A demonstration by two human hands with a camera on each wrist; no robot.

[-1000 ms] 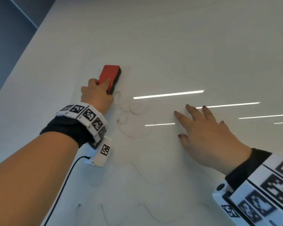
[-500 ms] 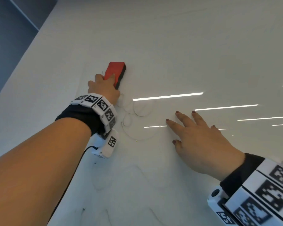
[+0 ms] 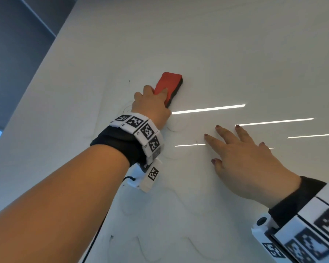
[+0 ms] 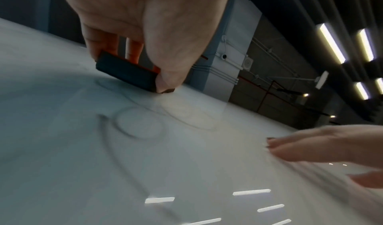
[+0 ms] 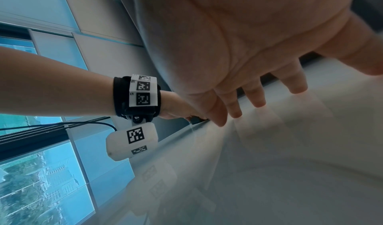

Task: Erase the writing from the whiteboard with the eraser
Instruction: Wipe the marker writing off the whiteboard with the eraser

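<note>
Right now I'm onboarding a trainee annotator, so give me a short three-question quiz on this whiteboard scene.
1. True or false: the left hand grips the eraser.
2. How does the right hand lie on the whiteboard? A) fist B) fingers spread flat C) pinching a marker
3. Fill in: faint looping pen lines remain ____ the eraser in the head view.

Key: 1 true; 2 B; 3 below.

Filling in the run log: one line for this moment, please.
left hand: grips eraser on whiteboard | right hand: flat on board | faint loops remain
</note>
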